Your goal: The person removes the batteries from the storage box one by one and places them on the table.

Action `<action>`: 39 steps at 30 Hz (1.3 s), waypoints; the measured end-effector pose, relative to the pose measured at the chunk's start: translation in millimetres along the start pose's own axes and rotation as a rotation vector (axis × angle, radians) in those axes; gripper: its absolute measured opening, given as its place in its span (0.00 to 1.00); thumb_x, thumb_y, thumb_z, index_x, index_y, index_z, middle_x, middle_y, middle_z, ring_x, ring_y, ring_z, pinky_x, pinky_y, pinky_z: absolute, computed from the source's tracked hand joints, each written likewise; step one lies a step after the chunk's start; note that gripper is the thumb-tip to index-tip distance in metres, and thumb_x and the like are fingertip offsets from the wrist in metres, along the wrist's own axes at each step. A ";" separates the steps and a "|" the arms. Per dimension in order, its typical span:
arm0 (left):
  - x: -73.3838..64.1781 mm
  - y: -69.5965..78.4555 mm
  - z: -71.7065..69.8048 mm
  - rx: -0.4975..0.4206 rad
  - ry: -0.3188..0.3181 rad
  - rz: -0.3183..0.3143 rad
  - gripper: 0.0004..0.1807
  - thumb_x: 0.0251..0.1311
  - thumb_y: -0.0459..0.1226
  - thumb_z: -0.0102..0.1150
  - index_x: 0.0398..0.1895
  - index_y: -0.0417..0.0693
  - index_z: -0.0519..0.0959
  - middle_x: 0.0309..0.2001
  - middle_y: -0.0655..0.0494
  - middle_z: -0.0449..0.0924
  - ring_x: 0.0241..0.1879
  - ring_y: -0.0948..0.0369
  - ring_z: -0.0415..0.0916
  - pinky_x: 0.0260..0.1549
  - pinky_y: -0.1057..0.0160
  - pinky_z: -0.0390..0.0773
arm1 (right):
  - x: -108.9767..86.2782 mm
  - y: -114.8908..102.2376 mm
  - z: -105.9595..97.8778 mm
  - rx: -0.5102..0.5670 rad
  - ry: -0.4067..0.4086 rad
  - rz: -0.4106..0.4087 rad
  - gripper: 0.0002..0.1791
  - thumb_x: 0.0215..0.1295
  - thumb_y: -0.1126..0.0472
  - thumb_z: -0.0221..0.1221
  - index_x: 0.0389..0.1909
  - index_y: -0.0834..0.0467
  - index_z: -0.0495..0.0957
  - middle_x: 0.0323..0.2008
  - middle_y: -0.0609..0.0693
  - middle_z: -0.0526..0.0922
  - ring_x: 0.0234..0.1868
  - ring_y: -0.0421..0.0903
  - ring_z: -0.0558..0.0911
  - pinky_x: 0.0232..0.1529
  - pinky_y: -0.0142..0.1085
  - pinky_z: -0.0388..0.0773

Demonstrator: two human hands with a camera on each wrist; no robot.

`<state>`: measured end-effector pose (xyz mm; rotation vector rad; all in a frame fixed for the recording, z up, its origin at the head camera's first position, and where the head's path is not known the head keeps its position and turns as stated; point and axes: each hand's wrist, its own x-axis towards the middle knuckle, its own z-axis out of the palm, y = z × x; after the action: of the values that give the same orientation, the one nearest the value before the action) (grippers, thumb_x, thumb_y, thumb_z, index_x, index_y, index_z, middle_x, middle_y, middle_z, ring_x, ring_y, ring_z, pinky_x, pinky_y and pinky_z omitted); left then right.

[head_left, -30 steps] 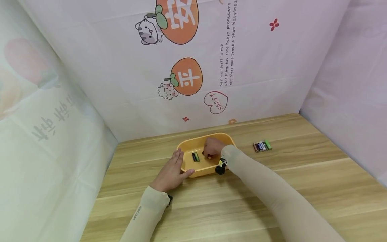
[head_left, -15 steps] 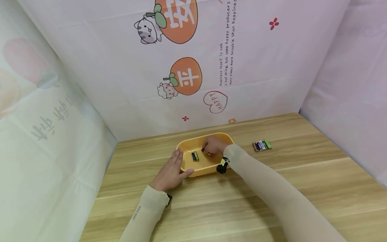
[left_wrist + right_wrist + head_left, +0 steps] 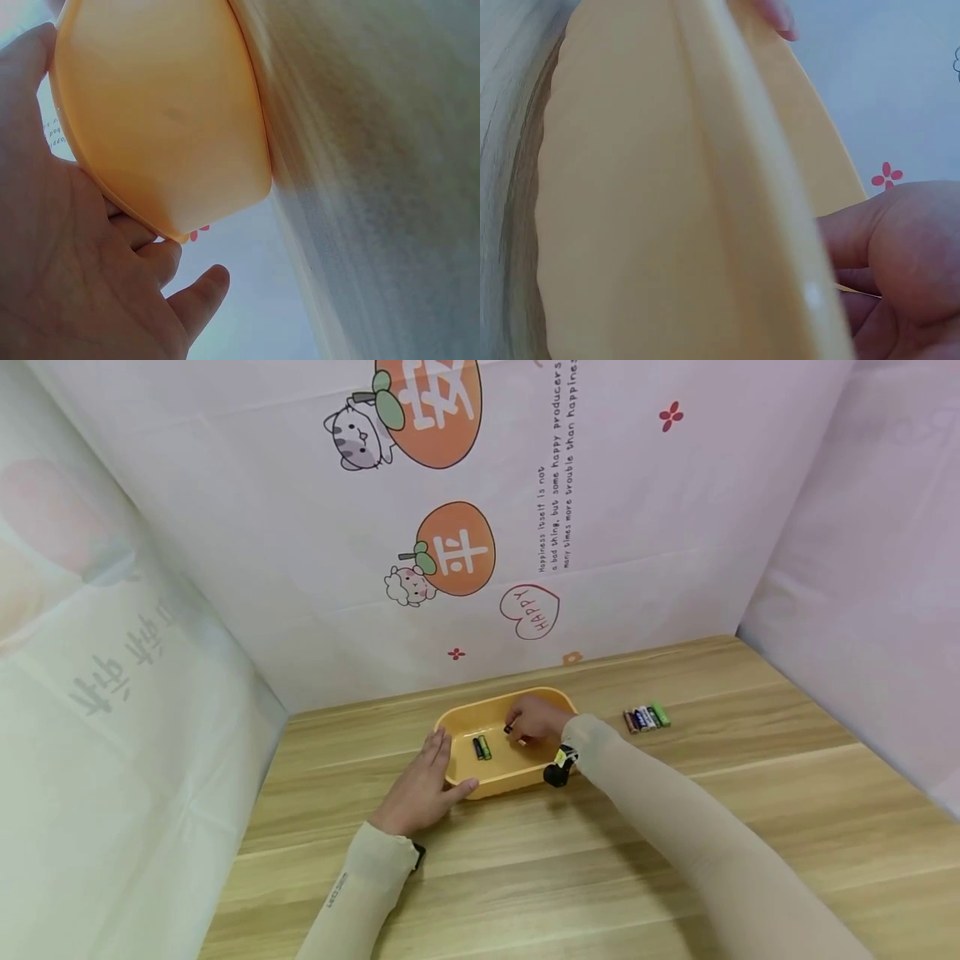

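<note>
My left hand (image 3: 416, 789) rests against the left end of a yellow plastic bin (image 3: 502, 783), its fingers along the rim and the thumb at the front corner. Seen from the left wrist, the palm (image 3: 67, 247) lies beside the bin's outer wall (image 3: 165, 112). Inside the bin, my right hand (image 3: 536, 718) pinches a small battery (image 3: 508, 728) whose dark end shows past the fingertips. A copper-coloured end (image 3: 522, 742) shows under that hand. Two batteries, one dark (image 3: 477, 748) and one green (image 3: 485, 747), lie side by side on the bin floor. The bin wall mostly blocks the right wrist view.
On the wooden table (image 3: 480, 877), right of the bin, several batteries (image 3: 647, 717) lie in a row. A white printed sheet (image 3: 300, 568) hangs behind the table, with further sheets at both sides.
My right hand has risen slightly off the bin floor, and a battery's dark end now shows at its fingertips. The left hand stays on the bin's rim. The head view has shifted slightly.
</note>
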<state>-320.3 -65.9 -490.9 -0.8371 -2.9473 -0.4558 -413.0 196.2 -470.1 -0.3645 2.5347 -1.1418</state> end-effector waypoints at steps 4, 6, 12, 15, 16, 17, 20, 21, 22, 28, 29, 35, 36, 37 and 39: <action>0.7 -0.1 0.5 0.007 -0.004 -0.011 0.57 0.61 0.73 0.32 0.77 0.37 0.43 0.78 0.47 0.34 0.75 0.56 0.30 0.70 0.56 0.47 | -4.8 2.4 -5.0 0.006 0.026 0.019 0.10 0.58 0.68 0.65 0.41 0.64 0.82 0.25 0.53 0.82 0.21 0.44 0.77 0.23 0.34 0.76; 0.3 -0.1 0.7 0.001 -0.001 -0.011 0.57 0.61 0.73 0.33 0.77 0.37 0.44 0.78 0.47 0.34 0.75 0.56 0.31 0.70 0.55 0.47 | -7.2 3.3 -7.4 -0.004 0.042 0.020 0.10 0.58 0.68 0.66 0.41 0.63 0.82 0.25 0.53 0.82 0.22 0.44 0.78 0.23 0.35 0.76; -1.5 -0.1 -0.2 -0.005 -0.009 -0.020 0.56 0.61 0.73 0.34 0.77 0.38 0.43 0.78 0.48 0.34 0.75 0.56 0.31 0.70 0.55 0.46 | -11.4 7.1 -11.9 0.054 0.049 0.021 0.10 0.58 0.68 0.66 0.41 0.65 0.82 0.28 0.54 0.84 0.26 0.46 0.81 0.26 0.38 0.80; -1.9 -0.5 -0.1 0.000 -0.009 -0.018 0.56 0.61 0.73 0.34 0.77 0.38 0.43 0.77 0.47 0.33 0.75 0.55 0.31 0.70 0.56 0.46 | -12.2 9.9 -14.4 0.103 0.040 0.012 0.11 0.59 0.69 0.65 0.43 0.67 0.81 0.30 0.55 0.83 0.27 0.47 0.82 0.28 0.39 0.82; -1.9 -0.6 0.0 0.001 -0.011 -0.017 0.56 0.61 0.73 0.34 0.77 0.38 0.42 0.77 0.47 0.33 0.75 0.55 0.31 0.70 0.56 0.46 | -13.0 10.4 -15.4 0.123 0.032 0.012 0.12 0.60 0.69 0.64 0.44 0.69 0.81 0.31 0.55 0.83 0.28 0.47 0.82 0.29 0.39 0.82; -1.8 -0.9 0.3 0.003 -0.012 -0.016 0.56 0.61 0.73 0.33 0.77 0.38 0.42 0.77 0.47 0.33 0.75 0.56 0.31 0.70 0.56 0.46 | -14.1 10.5 -16.5 0.132 0.027 0.008 0.13 0.60 0.69 0.63 0.45 0.69 0.80 0.31 0.56 0.83 0.29 0.47 0.82 0.30 0.40 0.83; -1.2 -1.6 1.3 0.007 -0.011 -0.011 0.56 0.61 0.73 0.33 0.77 0.39 0.42 0.77 0.48 0.33 0.75 0.56 0.30 0.70 0.56 0.45 | -19.0 9.0 -20.7 0.162 0.021 0.020 0.14 0.61 0.70 0.62 0.48 0.71 0.78 0.33 0.57 0.82 0.30 0.48 0.82 0.33 0.42 0.83; -1.1 -1.8 1.8 0.006 -0.007 -0.009 0.56 0.62 0.72 0.33 0.77 0.39 0.42 0.77 0.48 0.33 0.75 0.56 0.30 0.70 0.56 0.45 | -21.1 7.7 -22.0 0.167 0.019 0.024 0.15 0.61 0.70 0.62 0.48 0.71 0.78 0.33 0.57 0.81 0.31 0.49 0.82 0.34 0.42 0.83; -0.9 -2.2 2.4 0.011 -0.005 -0.006 0.56 0.62 0.72 0.33 0.77 0.39 0.42 0.78 0.48 0.33 0.75 0.56 0.31 0.70 0.56 0.45 | -22.9 6.6 -23.3 0.171 0.017 0.025 0.15 0.62 0.70 0.61 0.49 0.72 0.78 0.34 0.57 0.81 0.32 0.49 0.82 0.35 0.43 0.83; -1.4 -1.9 2.7 0.012 0.000 -0.004 0.56 0.61 0.73 0.32 0.77 0.40 0.41 0.78 0.48 0.34 0.75 0.55 0.31 0.70 0.56 0.45 | -29.2 2.8 -31.4 0.214 0.006 0.030 0.17 0.64 0.69 0.59 0.51 0.73 0.75 0.35 0.58 0.80 0.36 0.53 0.82 0.39 0.45 0.83; -1.1 -1.6 2.8 0.010 0.004 -0.001 0.56 0.61 0.73 0.33 0.77 0.39 0.42 0.78 0.47 0.34 0.75 0.55 0.31 0.70 0.56 0.45 | -29.7 3.4 -32.9 0.222 0.007 0.030 0.17 0.63 0.69 0.59 0.51 0.73 0.75 0.35 0.58 0.80 0.36 0.53 0.82 0.39 0.45 0.83; -0.2 0.0 2.8 0.011 0.000 -0.007 0.56 0.61 0.73 0.32 0.77 0.39 0.41 0.78 0.48 0.33 0.75 0.56 0.31 0.70 0.56 0.45 | -30.3 7.9 -38.9 0.237 0.021 0.038 0.20 0.61 0.69 0.59 0.52 0.74 0.75 0.34 0.59 0.80 0.32 0.49 0.81 0.39 0.45 0.83; -0.4 0.2 2.5 0.010 -0.007 -0.012 0.56 0.61 0.73 0.31 0.77 0.40 0.41 0.78 0.49 0.32 0.75 0.56 0.31 0.70 0.57 0.45 | -30.2 8.4 -39.6 0.238 0.022 0.039 0.20 0.60 0.69 0.59 0.52 0.73 0.75 0.34 0.59 0.80 0.32 0.48 0.80 0.39 0.45 0.83; -0.6 -0.2 2.7 0.012 -0.009 -0.012 0.56 0.61 0.73 0.31 0.77 0.40 0.40 0.78 0.49 0.31 0.75 0.56 0.30 0.70 0.57 0.44 | -29.6 9.5 -40.1 0.243 0.022 0.038 0.20 0.60 0.69 0.59 0.52 0.74 0.75 0.34 0.59 0.80 0.32 0.48 0.80 0.39 0.45 0.83; -1.1 -1.0 3.0 0.014 -0.014 -0.014 0.55 0.61 0.73 0.31 0.77 0.41 0.39 0.77 0.50 0.31 0.75 0.56 0.30 0.70 0.57 0.44 | -29.2 10.8 -41.1 0.261 0.023 0.038 0.20 0.60 0.69 0.59 0.52 0.74 0.74 0.34 0.60 0.80 0.33 0.48 0.80 0.39 0.44 0.83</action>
<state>-319.8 -66.4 -494.2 -0.8225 -2.9668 -0.4308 -403.9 241.4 -447.0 -0.2365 2.3596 -1.4465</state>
